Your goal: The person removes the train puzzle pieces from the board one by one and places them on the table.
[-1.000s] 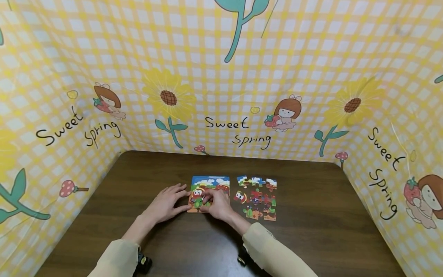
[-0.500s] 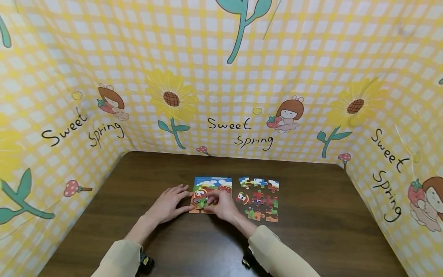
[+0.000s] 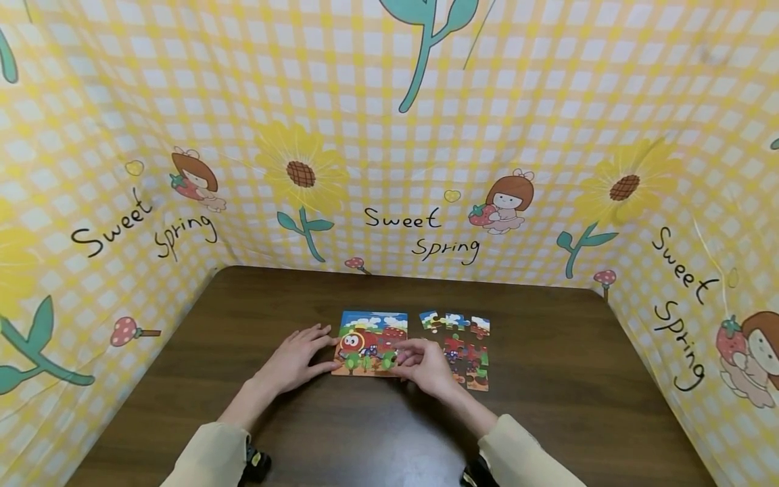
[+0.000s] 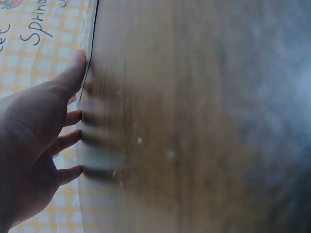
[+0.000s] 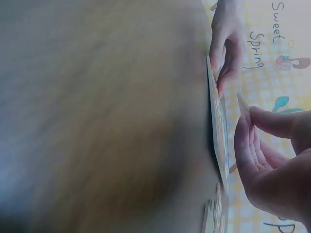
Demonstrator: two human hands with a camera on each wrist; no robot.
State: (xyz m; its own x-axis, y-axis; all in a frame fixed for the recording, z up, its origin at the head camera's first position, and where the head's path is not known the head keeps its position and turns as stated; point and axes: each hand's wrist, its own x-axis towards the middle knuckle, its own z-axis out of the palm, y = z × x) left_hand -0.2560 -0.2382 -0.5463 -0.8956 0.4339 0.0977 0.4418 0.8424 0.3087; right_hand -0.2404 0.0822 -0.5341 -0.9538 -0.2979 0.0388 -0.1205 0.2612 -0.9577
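Note:
A square jigsaw board (image 3: 372,326) with a bright cartoon picture lies on the table. My left hand (image 3: 295,356) rests at its left side, thumb and forefinger touching the edge, fingers spread. Above the board's lower right corner, my right hand (image 3: 431,368) pinches a small jigsaw piece (image 5: 243,104) between thumb and fingertips. The right wrist view shows this piece tilted and raised off the board, edge-on, so its picture is hidden. In the left wrist view the left hand (image 4: 36,128) has its fingertips down on the table.
Several loose jigsaw pieces (image 3: 479,327) lie in rough rows right of the board, some partly covered by the right hand. The brown wooden table (image 3: 548,379) is enclosed by a yellow checked cloth (image 3: 389,155) at the back and sides.
My right hand has moved right from over the board's middle to its right edge, uncovering more of the picture and covering some loose pieces. The left hand keeps its place on the board's edge.

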